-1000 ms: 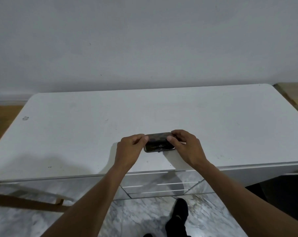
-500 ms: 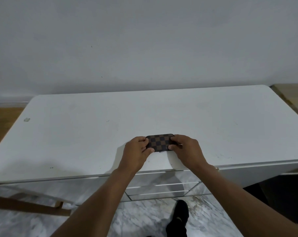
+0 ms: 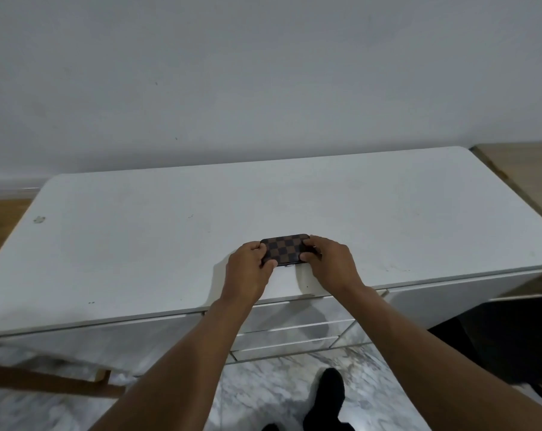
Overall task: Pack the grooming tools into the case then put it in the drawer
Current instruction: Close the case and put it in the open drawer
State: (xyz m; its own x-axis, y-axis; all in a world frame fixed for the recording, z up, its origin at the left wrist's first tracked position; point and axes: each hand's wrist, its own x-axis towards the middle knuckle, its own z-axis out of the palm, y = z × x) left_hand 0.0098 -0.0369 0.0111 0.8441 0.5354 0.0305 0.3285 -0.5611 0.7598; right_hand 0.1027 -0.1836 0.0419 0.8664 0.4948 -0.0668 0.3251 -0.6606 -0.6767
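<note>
With the brown checkered case (image 3: 284,248) lying flat, seemingly closed, near the front edge of the white desk (image 3: 139,244), the left hand (image 3: 248,272) and right hand (image 3: 332,265) pinch its ends with curled fingers, so squeezing evenly should latch it before opening a drawer (image 3: 294,334) below that edge.

Left hand (image 3: 248,270), right hand (image 3: 333,265), fingers (image 3: 310,243) curled.

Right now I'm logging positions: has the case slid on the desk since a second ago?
No; the case stays by the desk's front edge, above the drawers.
</note>
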